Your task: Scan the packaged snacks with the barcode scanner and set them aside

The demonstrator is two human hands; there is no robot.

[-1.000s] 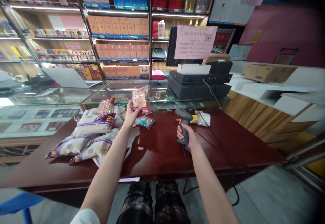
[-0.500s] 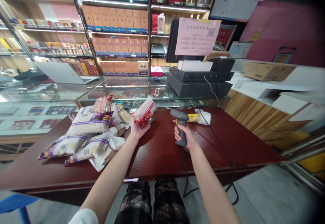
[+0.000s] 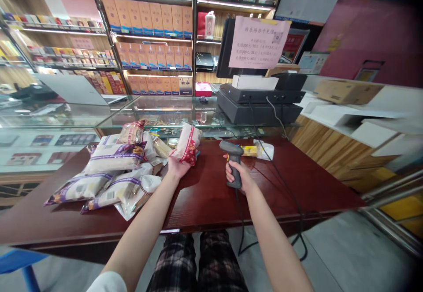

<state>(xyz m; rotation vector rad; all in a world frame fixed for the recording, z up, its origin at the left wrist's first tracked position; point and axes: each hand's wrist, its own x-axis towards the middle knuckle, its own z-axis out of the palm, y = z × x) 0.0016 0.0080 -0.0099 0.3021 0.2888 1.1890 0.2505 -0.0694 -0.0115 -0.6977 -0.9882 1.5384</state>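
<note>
My left hand [image 3: 179,167] holds a red and white snack package [image 3: 188,144] upright above the dark red table [image 3: 201,195]. The fingers are mostly behind the package. My right hand [image 3: 238,175] is wrapped round the handle of a grey barcode scanner [image 3: 233,162], whose head points left toward the package. A pile of white and purple snack bags [image 3: 114,157] lies left of my left hand, with a red and clear bag [image 3: 131,132] on top. Behind the scanner lies a yellow and white package [image 3: 257,151].
A glass display counter [image 3: 155,111] stands behind the table. Beyond its right part are a monitor with a pink sign [image 3: 256,43] and a black cash drawer [image 3: 257,109]. The scanner's black cable [image 3: 242,221] hangs over the front edge. A blue stool [image 3: 24,263] stands at lower left.
The package in my left hand has turned more upright, showing more of its red and white front. My right hand and the scanner have barely moved. The whole view has shifted slightly.
</note>
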